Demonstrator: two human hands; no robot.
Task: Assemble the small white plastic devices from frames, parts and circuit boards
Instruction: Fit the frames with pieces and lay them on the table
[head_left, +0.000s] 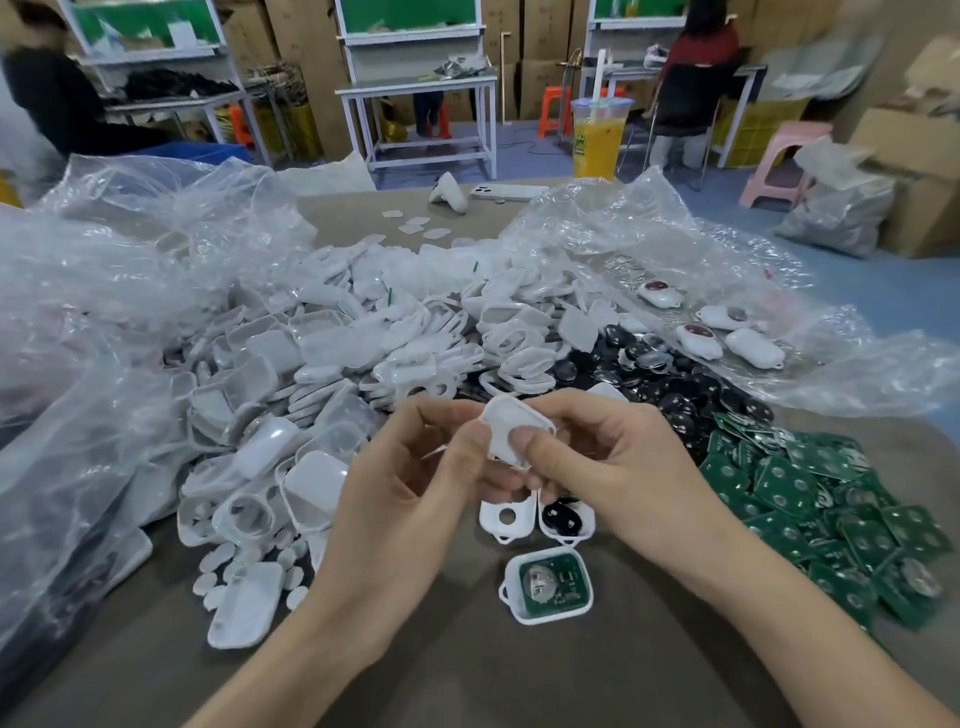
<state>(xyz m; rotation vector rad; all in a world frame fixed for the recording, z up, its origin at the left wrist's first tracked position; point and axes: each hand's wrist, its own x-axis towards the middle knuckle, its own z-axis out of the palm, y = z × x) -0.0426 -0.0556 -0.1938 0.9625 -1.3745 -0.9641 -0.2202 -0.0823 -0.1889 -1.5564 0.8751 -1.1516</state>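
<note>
Head camera, looking down at a brown table (467, 675): nearest the person lies a white frame (582, 613) with a green board seated inside. Just behind it sit two more frames side by side, a holed one (506, 514) on the left and one with a black part (566, 517) on the right. Above them, both hands hold a white shell (514, 431) clear of the table: the left hand (410, 488) pinches its left edge, while the right hand (597, 467) grips it with the thumb pressed on its face. Loose green boards (810, 509) are heaped to the right. A wide pile of white parts (337, 364) spreads behind and left of the hands, meeting a patch of black discs (675, 379). Four finished devices (727, 332) rest on clear plastic (779, 291) beyond the discs. At the table's far edge stand a phone (506, 191) and an orange drink (600, 137). Two people sit at workbenches in the background.
</note>
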